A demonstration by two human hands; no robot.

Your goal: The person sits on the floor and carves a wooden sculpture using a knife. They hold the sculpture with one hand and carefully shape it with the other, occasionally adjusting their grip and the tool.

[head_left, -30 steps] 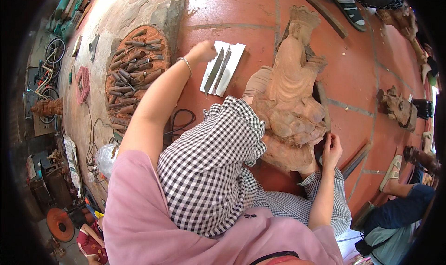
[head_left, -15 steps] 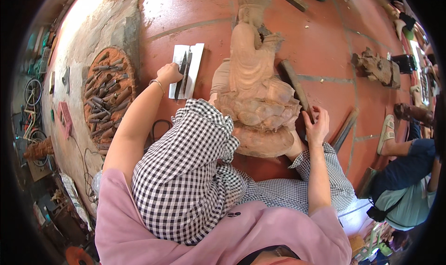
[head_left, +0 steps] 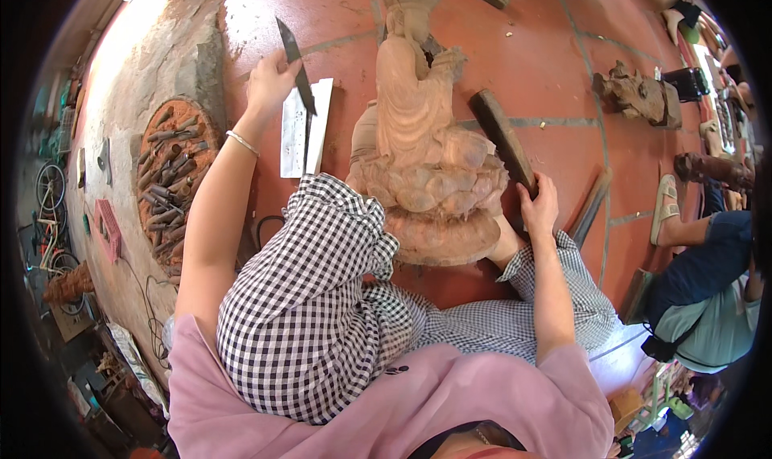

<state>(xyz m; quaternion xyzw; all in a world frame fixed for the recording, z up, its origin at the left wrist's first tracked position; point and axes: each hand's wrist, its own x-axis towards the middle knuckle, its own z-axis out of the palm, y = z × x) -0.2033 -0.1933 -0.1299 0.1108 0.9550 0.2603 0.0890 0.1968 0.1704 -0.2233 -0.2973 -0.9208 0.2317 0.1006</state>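
Observation:
My left hand [head_left: 269, 82] is closed on a flat dark blade [head_left: 302, 79] with a pointed end, raised beside a white slab [head_left: 291, 149]. Another slim dark tool [head_left: 307, 145] lies on that slab. In front of me a carved wooden statue [head_left: 414, 113] of a seated, crowned figure stands upright on its lotus base, between my bent legs. Right of it, my right hand [head_left: 539, 207] grips the near end of a dark wooden bar [head_left: 500, 137], which slants away from me past the statue's side.
At the left, a round tray [head_left: 211, 131] of reddish dust holds several carving chisels [head_left: 173, 173]. A second wooden bar [head_left: 593, 205] lies right of my right hand. Farther right are a rough wood carving [head_left: 631, 97] and a seated person [head_left: 700, 298]. A pink basket [head_left: 108, 227] sits far left.
My left hand has lifted the dark blade off the white slab and moved away from me. My right hand has closed round the wooden bar, which has shifted slightly.

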